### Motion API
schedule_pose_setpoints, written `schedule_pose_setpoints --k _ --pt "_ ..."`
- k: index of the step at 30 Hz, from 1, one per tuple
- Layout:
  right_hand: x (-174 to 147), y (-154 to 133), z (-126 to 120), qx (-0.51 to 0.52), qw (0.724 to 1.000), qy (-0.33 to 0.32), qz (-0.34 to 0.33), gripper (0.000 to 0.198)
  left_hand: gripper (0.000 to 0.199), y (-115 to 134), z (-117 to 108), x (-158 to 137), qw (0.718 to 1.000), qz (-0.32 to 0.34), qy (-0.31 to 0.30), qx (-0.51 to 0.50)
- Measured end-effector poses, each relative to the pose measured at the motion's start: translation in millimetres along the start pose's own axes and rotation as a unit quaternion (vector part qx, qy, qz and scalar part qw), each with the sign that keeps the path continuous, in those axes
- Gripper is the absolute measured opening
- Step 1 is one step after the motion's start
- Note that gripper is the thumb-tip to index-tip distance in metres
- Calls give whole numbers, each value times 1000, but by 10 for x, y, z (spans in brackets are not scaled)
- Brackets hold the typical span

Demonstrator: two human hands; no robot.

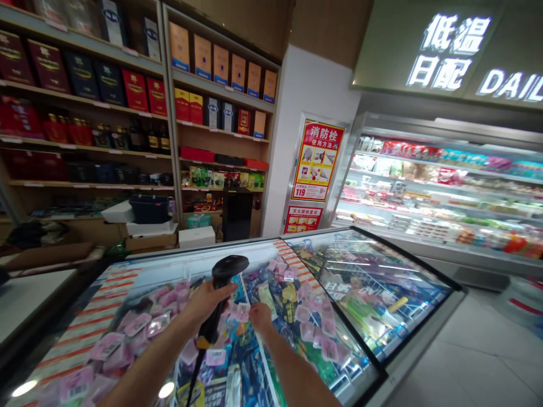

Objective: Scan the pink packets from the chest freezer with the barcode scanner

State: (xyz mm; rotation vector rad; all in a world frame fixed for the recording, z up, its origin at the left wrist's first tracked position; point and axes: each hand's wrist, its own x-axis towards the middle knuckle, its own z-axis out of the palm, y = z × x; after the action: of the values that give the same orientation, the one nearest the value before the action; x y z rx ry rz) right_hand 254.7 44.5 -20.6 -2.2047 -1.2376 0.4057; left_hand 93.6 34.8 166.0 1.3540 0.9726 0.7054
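My left hand (206,302) is wrapped round the handle of a black barcode scanner (229,265), held upright over a glass-topped chest freezer (163,260). The scanner's black cable (195,370) hangs down from its yellow-marked handle end. Close to its right, my right hand (260,316) is closed, with a small pink pack (242,312) bearing a white label at its fingertips. Many similar pink packs (108,346) with barcode labels are spread to the left. More pink packs (328,349) show on the right, and bagged goods (289,302) are visible beneath.
A black frame bar (339,314) crosses the freezer top, with another glass section (382,282) to the right. Behind stand shelves of boxed bottles (220,65). A red fire-hydrant poster (316,161) hangs on the wall. At right is a lit refrigerated display (432,200) beside tiled floor (475,362).
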Motion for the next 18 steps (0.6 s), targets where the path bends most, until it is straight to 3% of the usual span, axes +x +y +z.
schedule_pose_setpoints --k 6,8,13,18 --pt "63 574 -765 -73 994 58 54 33 33 -97 16 40 1000 -12 2 7" --pt "11 760 -916 -107 989 76 71 35 32 -132 17 45 1000 -14 4 14" --pt "-143 985 -855 -122 986 81 74 40 34 -173 0 40 999 -31 5 26" --pt "-52 1064 -745 -32 996 81 31 33 33 -124 -76 -46 999 -17 13 30"
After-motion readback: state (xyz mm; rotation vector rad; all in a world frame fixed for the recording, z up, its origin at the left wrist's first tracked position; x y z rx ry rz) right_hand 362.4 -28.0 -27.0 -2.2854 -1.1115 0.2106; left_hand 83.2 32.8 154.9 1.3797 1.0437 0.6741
